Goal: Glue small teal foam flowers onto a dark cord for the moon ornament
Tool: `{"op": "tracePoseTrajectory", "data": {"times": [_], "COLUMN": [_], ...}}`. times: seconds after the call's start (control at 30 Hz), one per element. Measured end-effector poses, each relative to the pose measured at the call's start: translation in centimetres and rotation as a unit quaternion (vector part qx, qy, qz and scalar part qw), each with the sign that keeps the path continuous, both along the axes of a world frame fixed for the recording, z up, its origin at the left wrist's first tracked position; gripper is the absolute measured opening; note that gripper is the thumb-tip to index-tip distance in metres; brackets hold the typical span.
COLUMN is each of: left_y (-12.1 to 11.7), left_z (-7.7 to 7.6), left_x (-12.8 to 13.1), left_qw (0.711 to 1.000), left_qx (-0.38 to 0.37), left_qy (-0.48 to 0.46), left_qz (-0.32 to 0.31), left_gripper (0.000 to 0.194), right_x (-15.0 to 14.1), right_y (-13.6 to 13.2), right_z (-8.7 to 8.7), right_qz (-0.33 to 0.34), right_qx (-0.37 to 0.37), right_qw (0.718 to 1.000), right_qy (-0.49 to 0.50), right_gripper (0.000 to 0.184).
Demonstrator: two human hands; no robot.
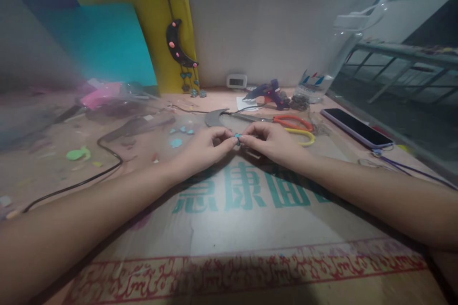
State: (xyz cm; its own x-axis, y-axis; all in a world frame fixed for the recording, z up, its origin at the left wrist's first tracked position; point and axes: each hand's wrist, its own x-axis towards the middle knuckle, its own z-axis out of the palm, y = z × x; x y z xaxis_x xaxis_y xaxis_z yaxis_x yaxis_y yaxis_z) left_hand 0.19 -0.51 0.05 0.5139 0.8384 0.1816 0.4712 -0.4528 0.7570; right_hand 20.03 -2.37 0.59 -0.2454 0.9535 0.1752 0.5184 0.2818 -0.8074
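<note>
Left hand (209, 147) and right hand (275, 142) meet above the printed board (222, 233), thumbs and forefingers pinched close on a small teal piece (237, 137) between them. Step in hand, by judgement: fingertip shaping or joining of it; detail too small to tell. Next move probably calls for light, even pressure, clear of the scissors (293, 123) just beyond the right hand.

At centre, a small teal piece (237, 138) was before orange-and-yellow-handled metal scissors (267, 119); a lilac-edged rectangular phone (358, 127) lay at right; upper left, a black crescent pendant (173, 44) hung.
</note>
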Motion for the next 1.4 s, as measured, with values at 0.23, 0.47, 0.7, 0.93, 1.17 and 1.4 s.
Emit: {"op": "tracePoseTrajectory", "data": {"times": [0.23,0.47,0.7,0.93,1.17,1.4], "left_y": [-0.1,0.0,0.0,-0.1,0.0,0.7], "left_z": [0.1,0.0,0.0,-0.1,-0.2,-0.3], "left_x": [0.1,0.1,0.1,0.0,0.0,0.0], "left_qw": [1.0,1.0,1.0,1.0,1.0,0.995], "left_qx": [0.02,0.027,0.023,0.016,0.011,-0.08], "left_qy": [0.01,0.012,0.018,0.018,0.017,-0.052], "left_qz": [0.003,0.0,0.0,-0.009,-0.016,0.034], "left_gripper": [0.03,0.023,0.02,0.024,0.025,0.029], "right_x": [-0.3,-0.6,-0.5,-0.2,-0.1,0.6], "right_y": [-0.4,-0.6,-0.5,-0.3,-0.1,0.6], "right_z": [0.3,0.4,0.2,0.0,-0.3,0.0], "right_qz": [-0.006,0.0,0.01,0.01,0.017,-0.061], "right_qx": [-0.008,-0.012,-0.005,0.019,0.039,0.176], "right_qw": [1.0,1.0,1.0,1.0,0.999,0.978], "right_qy": [-0.01,-0.006,-0.007,-0.002,-0.004,0.096], "right_gripper": [0.024,0.023,0.025,0.027,0.025,0.022]}}
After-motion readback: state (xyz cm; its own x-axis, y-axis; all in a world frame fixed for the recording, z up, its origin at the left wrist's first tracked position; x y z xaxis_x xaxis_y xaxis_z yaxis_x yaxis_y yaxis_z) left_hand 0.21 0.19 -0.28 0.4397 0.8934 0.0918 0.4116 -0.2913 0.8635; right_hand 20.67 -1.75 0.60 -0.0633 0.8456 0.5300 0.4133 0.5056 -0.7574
